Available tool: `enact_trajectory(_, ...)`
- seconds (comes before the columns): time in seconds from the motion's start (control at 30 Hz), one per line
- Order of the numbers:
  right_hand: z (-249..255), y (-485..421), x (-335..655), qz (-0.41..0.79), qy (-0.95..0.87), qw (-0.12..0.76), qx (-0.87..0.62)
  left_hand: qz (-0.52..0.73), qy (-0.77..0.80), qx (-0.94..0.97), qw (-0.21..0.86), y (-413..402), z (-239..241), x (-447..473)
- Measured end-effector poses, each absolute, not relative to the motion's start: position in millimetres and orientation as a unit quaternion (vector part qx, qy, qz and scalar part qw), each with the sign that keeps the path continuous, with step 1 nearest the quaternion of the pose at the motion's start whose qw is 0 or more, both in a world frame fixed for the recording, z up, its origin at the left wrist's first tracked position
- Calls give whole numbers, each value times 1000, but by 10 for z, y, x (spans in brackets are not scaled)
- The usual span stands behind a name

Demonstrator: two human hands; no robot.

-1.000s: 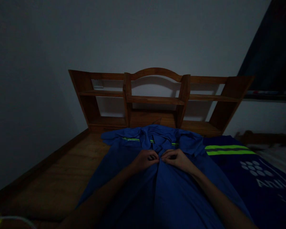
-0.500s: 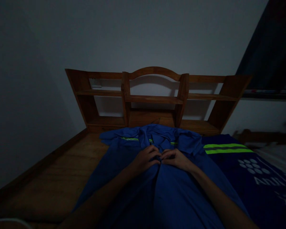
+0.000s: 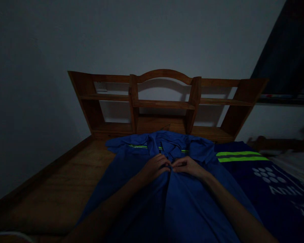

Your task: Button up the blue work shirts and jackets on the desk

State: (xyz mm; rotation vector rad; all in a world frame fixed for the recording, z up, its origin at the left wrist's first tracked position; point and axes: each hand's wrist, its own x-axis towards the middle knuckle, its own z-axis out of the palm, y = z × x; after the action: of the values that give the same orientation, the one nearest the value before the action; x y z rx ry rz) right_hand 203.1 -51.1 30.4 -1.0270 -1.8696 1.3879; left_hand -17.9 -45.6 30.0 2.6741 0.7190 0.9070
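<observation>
A blue collared shirt (image 3: 192, 206) lies spread on the wooden desk, its collar toward the shelf and a thin yellow-green stripe near the top. My left hand (image 3: 157, 165) pinches the left edge of the front opening, just below the collar. Close beside it, my right hand (image 3: 188, 167) pinches the right edge of the same opening. The fingertips of both hands nearly meet at the placket. Whether a button sits between them is too dark and small to see.
A wooden shelf unit (image 3: 164, 105) stands behind the shirt against the wall. To the right lies a dark blue garment (image 3: 233, 175) with bright yellow-green bands and white lettering. Bare wooden desktop (image 3: 66, 182) shows at left. A pale cable (image 3: 12, 233) crosses the lower left corner.
Both hands stay at the shirt's front opening, with only slight shifts of the fingers. The shirt has hardly moved.
</observation>
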Motion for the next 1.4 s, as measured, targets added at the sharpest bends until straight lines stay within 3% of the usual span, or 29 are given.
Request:
enact_trajectory(0.77, 416, -569, 1984, 514, -679, 343, -396, 328, 240, 913, 35, -407, 241, -150)
enact_trajectory(1.4, 346, -573, 1985, 487, -706, 353, -375, 318, 232, 916, 73, -455, 300, -181)
